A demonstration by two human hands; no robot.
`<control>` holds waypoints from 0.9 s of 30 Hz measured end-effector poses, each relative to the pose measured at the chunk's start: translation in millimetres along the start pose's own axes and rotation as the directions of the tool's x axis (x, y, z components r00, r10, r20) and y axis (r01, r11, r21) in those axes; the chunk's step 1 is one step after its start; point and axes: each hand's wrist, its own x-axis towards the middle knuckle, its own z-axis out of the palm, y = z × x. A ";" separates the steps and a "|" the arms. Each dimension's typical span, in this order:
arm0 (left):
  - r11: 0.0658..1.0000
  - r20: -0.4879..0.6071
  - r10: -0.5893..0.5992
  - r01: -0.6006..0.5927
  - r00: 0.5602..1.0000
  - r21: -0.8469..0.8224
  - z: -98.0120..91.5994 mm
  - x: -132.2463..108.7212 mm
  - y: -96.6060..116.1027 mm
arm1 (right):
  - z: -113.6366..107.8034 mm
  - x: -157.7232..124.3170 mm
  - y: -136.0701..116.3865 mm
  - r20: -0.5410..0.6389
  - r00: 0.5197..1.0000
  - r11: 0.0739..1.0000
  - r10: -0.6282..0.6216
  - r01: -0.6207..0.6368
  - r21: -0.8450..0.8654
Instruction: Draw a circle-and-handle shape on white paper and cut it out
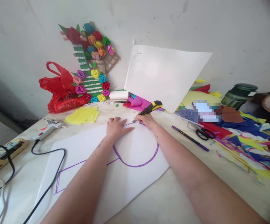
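A large white sheet (135,183) lies on the table, marked with a purple circle (135,166) and a long bar running off to the lower left. My left hand (116,127) rests flat on the sheet with its fingers spread, over the upper left of the circle. In my right hand (146,120) is a yellow and black utility knife (150,109), its tip down at the circle's top line. Part of the drawing is hidden under my left forearm.
A hot glue gun (47,129) and power strip (6,155) with cords lie left. Yellow paper (83,115), a red bag (60,90) and a paper-flower craft (90,68) stand behind. Right are a purple pen (190,138), scissors (204,134), paper scraps and a green bottle (239,95).
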 end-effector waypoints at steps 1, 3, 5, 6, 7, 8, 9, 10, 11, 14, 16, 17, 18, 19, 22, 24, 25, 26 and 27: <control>1.000 -0.002 0.001 -0.001 1.000 -0.002 0.1 0.0 -0.1 | -0.2 -0.7 -0.9 -0.001 1.000 1.000 0.002 -0.002 -0.002; 1.000 -0.002 0.005 -0.005 1.000 -0.002 0.2 0.0 0.0 | -0.7 -2.3 -2.9 -0.009 1.000 1.000 0.001 -0.001 -0.006; 1.000 0.000 0.007 -0.007 1.000 0.001 -0.1 -0.2 0.2 | -1.0 -3.4 -4.2 -0.015 1.000 1.000 -0.004 0.004 -0.007; 1.000 0.002 0.006 -0.006 1.000 0.002 -0.3 -0.4 0.4 | -1.2 -3.6 -4.4 -0.014 1.000 1.000 -0.006 0.006 -0.007; 1.000 0.004 0.005 -0.005 1.000 0.002 -0.6 -0.6 0.7 | -1.2 -3.6 -4.3 -0.013 1.000 1.000 -0.008 0.008 -0.007; 1.000 0.005 0.004 -0.004 1.000 0.002 -0.9 -0.8 0.9 | -1.3 -3.4 -3.9 -0.013 1.000 1.000 -0.011 0.011 -0.007; 1.000 0.006 0.004 -0.004 1.000 0.001 -1.2 -1.0 1.2 | -1.3 -3.0 -3.4 -0.013 1.000 1.000 -0.012 0.012 -0.007; 1.000 0.007 0.002 -0.002 1.000 0.000 -1.5 -1.2 1.4 | -1.3 -2.5 -2.8 -0.015 1.000 1.000 -0.013 0.013 -0.005; 1.000 0.007 0.003 -0.003 1.000 -0.001 -1.7 -1.3 1.6 | -1.3 -2.0 -2.2 -0.017 1.000 1.000 -0.013 0.013 -0.003; 1.000 0.006 0.003 -0.003 1.000 -0.002 -2.1 -1.6 1.6 | -1.7 -1.1 -0.9 -0.020 1.000 1.000 -0.013 0.013 0.002; 1.000 0.004 0.003 -0.003 1.000 0.001 -1.9 -1.6 1.4 | -2.0 -1.1 -0.5 -0.025 1.000 1.000 -0.015 0.015 -0.001; 1.000 0.005 0.003 -0.003 1.000 0.004 -1.8 -1.6 1.2 | -2.2 -1.3 -0.5 -0.030 0.999 1.000 -0.013 0.013 -0.002; 1.000 0.005 0.002 -0.002 1.000 0.007 -1.6 -1.5 1.0 | -2.3 -1.6 -0.5 -0.036 0.999 1.000 -0.010 0.010 -0.002; 1.000 0.004 0.003 -0.003 1.000 0.008 -1.4 -1.4 0.9 | -2.5 -1.8 -0.6 -0.041 0.999 1.000 -0.007 0.007 -0.001; 1.000 -0.001 0.007 -0.007 1.000 0.005 -1.0 -1.0 0.8 | -2.9 -2.4 -0.8 -0.045 0.999 1.000 -0.006 0.005 -0.010; 1.000 -0.002 0.007 -0.007 1.000 0.004 -1.1 -1.0 1.0 | -3.2 -2.3 -0.7 -0.042 0.999 1.000 -0.012 0.012 -0.017; 1.000 0.000 0.006 -0.006 1.000 0.004 -1.2 -1.0 1.2 | -3.4 -2.1 -0.4 -0.041 0.999 1.000 -0.015 0.015 -0.017; 1.000 0.003 0.005 -0.005 1.000 0.004 -1.4 -1.0 1.4 | -3.6 -1.9 -0.2 -0.041 0.999 1.000 -0.018 0.017 -0.016; 1.000 0.005 0.004 -0.004 1.000 0.005 -1.6 -1.0 1.6 | -3.7 -1.7 0.2 -0.040 0.999 1.000 -0.021 0.020 -0.014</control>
